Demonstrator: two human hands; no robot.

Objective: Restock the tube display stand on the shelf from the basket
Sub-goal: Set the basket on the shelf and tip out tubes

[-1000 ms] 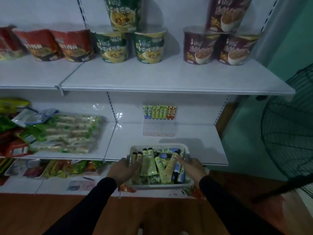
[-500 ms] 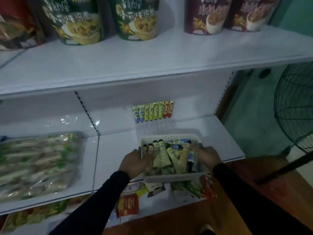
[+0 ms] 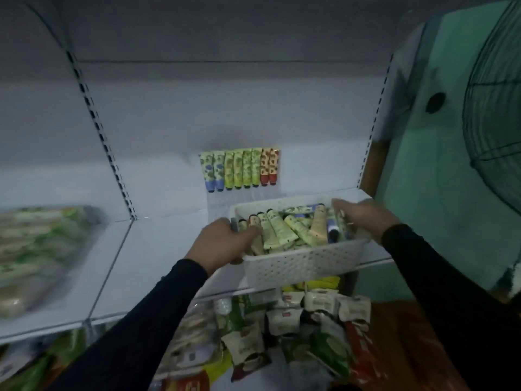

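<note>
Your left hand (image 3: 222, 244) and right hand (image 3: 363, 218) each grip an end rim of the white perforated basket (image 3: 304, 263), fingers curled over the edges, holding it at the near right edge of the white shelf (image 3: 163, 249). Loose tubes (image 3: 284, 230) fill the basket. Beyond it, the clear tube display stand (image 3: 239, 170) against the back panel holds one upright row of blue-, green- and red-capped tubes.
</note>
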